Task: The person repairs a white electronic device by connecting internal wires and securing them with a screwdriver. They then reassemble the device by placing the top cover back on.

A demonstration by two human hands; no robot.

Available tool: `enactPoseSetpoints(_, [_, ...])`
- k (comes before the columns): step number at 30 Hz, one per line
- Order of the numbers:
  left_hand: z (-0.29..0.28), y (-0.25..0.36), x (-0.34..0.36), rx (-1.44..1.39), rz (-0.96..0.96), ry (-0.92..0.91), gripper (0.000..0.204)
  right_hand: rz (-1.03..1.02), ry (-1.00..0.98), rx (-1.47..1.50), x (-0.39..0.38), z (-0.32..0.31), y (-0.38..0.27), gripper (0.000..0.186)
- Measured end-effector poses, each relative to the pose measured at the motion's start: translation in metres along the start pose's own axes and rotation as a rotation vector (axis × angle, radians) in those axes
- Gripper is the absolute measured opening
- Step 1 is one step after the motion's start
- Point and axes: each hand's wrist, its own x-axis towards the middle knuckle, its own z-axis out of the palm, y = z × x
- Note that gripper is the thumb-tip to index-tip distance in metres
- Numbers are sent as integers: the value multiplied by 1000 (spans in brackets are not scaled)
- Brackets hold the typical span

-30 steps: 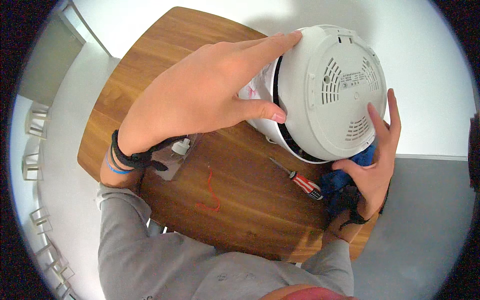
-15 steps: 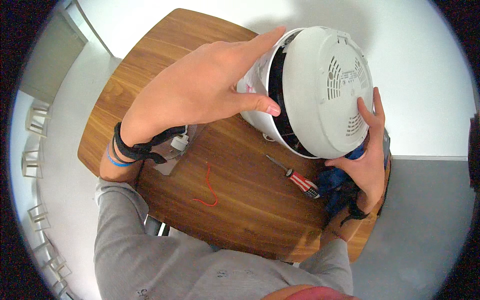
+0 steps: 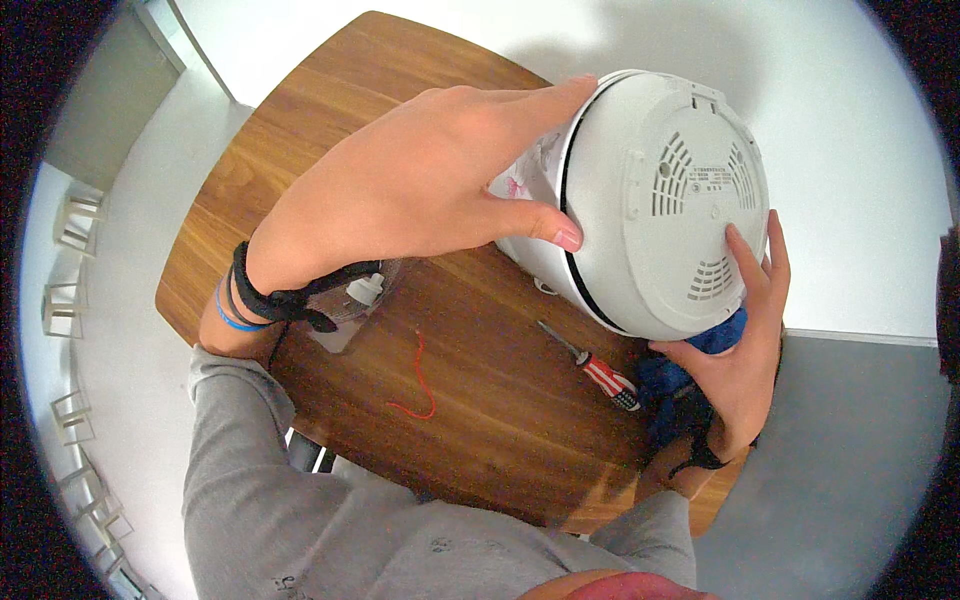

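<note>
1. You hold a round white appliance [image 3: 640, 215] tipped on its side above the far right part of the bench [image 3: 300, 150]. Its base faces you: smooth, matte plastic, a flat disc with groups of vent slots and a dark seam running around the body.
2. Your left hand [image 3: 420, 190] lies spread wide over the upper side of the body, thumb pressed on the rim of the base, fingers reaching to the top edge.
3. Your right hand [image 3: 735, 350] supports the lower edge from below, fingers open and lying flat against the base.
4. Just under the appliance lies a blue cloth [image 3: 680, 385], partly hidden by your right hand.
5. A small screwdriver [image 3: 590, 365] with a red and white handle lies on the bench, near the cloth.
6. A thin red wire [image 3: 420, 385] lies curled in the middle of the bench; the wood is brown, with visible grain.
7. A small clear container [image 3: 355, 300] stands below your left wrist.
8. The bench has rounded corners; the near left part has free room.
</note>
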Motion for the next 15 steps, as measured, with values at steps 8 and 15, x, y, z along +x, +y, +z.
enactPoseSetpoints(8, [2, -4, 2, 11, 47, 24, 105, -17, 4, 6, -1, 1, 11, 124])
enactPoseSetpoints(15, [1, -5, 0, 18, -23, -4, 106, -22, 14, -71, 2, 1, -1, 119])
